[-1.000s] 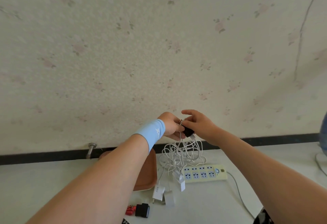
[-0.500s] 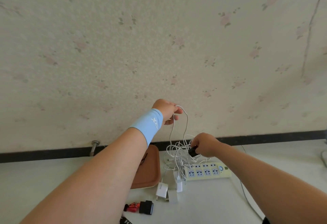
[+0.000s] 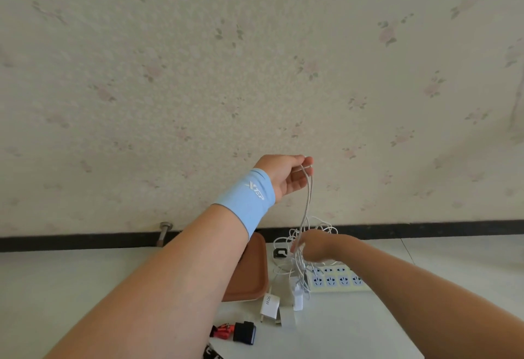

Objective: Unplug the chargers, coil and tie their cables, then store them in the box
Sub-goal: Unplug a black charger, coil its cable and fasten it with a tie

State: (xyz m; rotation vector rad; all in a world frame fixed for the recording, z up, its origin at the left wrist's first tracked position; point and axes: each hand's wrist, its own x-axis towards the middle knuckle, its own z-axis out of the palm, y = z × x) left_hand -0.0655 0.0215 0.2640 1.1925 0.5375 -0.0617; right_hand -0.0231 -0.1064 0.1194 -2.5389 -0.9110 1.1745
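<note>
Your light-blue "XTEP" wristband point(image 3: 249, 197) sits below your left hand point(image 3: 286, 174), which pinches a thin white cable point(image 3: 307, 202) aloft. Its tangle hangs above the white "90W" charger brick point(image 3: 270, 306). Your right hand point(image 3: 317, 248) reaches among the strands, blurred, so I cannot tell its grip.

My blue wristband point(image 3: 250, 194) reads "XTEP" in white; the white charger point(image 3: 269, 306) is marked "90W".

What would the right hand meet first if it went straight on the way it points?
Likely the tangle of white cables just before the right hand, then the small black object beyond; depth is unclear.
</note>
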